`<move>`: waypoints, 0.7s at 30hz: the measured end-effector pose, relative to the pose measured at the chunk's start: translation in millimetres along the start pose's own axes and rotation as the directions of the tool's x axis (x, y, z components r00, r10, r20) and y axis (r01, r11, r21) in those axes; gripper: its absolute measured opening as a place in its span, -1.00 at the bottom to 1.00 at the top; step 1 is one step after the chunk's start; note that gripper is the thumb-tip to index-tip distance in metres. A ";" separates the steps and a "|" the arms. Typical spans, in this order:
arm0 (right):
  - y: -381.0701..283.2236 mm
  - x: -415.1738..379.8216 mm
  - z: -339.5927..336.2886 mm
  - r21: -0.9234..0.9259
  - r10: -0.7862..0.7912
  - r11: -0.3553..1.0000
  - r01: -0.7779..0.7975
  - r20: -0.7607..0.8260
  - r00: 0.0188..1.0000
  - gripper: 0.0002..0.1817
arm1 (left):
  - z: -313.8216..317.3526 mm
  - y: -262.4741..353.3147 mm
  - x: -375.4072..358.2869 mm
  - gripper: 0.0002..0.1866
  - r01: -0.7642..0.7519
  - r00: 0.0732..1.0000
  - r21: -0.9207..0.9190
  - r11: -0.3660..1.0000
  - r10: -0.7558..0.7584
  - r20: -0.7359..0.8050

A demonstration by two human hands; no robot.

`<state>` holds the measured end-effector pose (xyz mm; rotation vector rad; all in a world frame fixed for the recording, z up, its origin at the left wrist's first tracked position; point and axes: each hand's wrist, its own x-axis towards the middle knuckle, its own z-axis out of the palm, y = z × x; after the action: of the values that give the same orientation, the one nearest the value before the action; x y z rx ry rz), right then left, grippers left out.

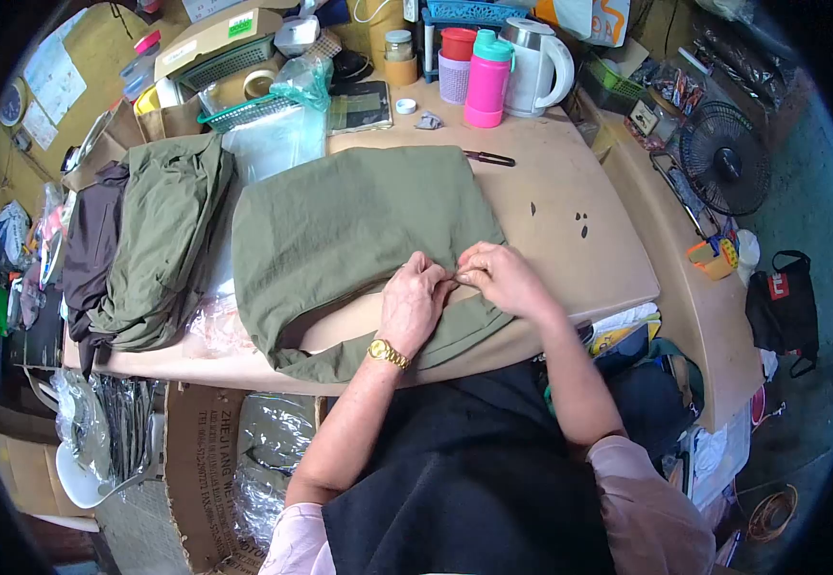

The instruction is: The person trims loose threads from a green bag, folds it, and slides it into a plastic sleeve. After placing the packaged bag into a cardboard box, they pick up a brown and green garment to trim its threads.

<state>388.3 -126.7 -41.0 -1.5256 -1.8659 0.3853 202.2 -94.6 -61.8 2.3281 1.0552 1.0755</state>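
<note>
An olive-green garment [369,201] lies spread on the tan table, its lower part curving round in a loop towards the front edge. My left hand [415,299], below a gold watch [389,354] on the wrist, pinches the green cloth near the garment's right side. Right beside it, my right hand [503,278] has its fingertips closed on the same cloth, almost touching the left fingers. Whatever small part lies between the fingertips is hidden. Dark thread snips [489,158] rest just behind the garment.
Folded green clothing [162,240] and dark clothing [96,249] lie at the left. A pink bottle [487,86], a kettle [535,67] and a green basket [244,113] stand along the back. Several small dark pieces lie on the table [608,259] at right. A cardboard box [201,460] sits below.
</note>
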 end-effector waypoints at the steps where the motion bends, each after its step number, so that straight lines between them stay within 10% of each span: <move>1: 4.4 10.5 -12.2 0.178 0.100 0.977 -0.119 0.109 0.989 -0.91 | -2.0 0.9 2.7 -0.81 0.023 0.999 0.027 0.999 -0.024 0.026; 2: 11.5 23.4 -23.7 0.337 0.176 0.908 -0.249 0.233 0.957 -0.89 | -5.1 3.1 1.2 -0.85 0.069 0.997 0.015 0.998 -0.069 0.042; 3: 31.6 40.6 -24.3 0.386 0.156 0.910 -0.151 0.019 0.988 -0.86 | -6.3 1.3 -0.3 -0.85 0.067 0.997 0.015 0.998 -0.068 0.044; 4: 23.6 58.6 -33.6 0.237 0.302 0.938 -0.254 -0.192 0.934 -0.82 | -8.1 -1.7 -1.7 -0.89 0.077 0.997 -0.065 0.995 -0.076 0.020; 6: 82.0 100.4 -27.7 -0.201 -0.022 0.976 -0.084 -0.474 0.880 -0.72 | -11.2 -5.0 -4.9 -0.91 0.121 0.992 -0.222 0.967 -0.127 -0.013; 9: 115.3 120.8 1.0 -0.509 0.071 0.818 -0.269 -0.375 0.924 -0.68 | -20.3 -0.8 -10.5 -0.92 0.215 0.977 -0.330 0.919 -0.202 0.073; 16: 137.1 137.5 6.1 -0.492 0.016 0.850 -0.188 -0.333 0.943 -0.76 | -51.9 55.4 -57.5 -0.90 -0.077 0.996 -0.086 0.993 0.081 0.044; 19: 159.3 136.6 5.5 -0.428 0.059 0.874 -0.231 -0.377 0.924 -0.79 | -72.2 54.7 -71.1 -0.90 -0.031 0.998 -0.156 0.987 0.039 0.054; 21: 175.9 133.6 1.1 0.384 0.465 0.865 -0.323 -0.371 0.804 -0.84 | -96.9 51.8 -74.7 -0.76 0.101 0.982 -0.113 0.988 -0.081 0.169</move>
<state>507.9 46.6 -107.5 -1.6187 -1.0599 0.4374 120.6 -183.3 -5.9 2.2065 0.9954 0.8727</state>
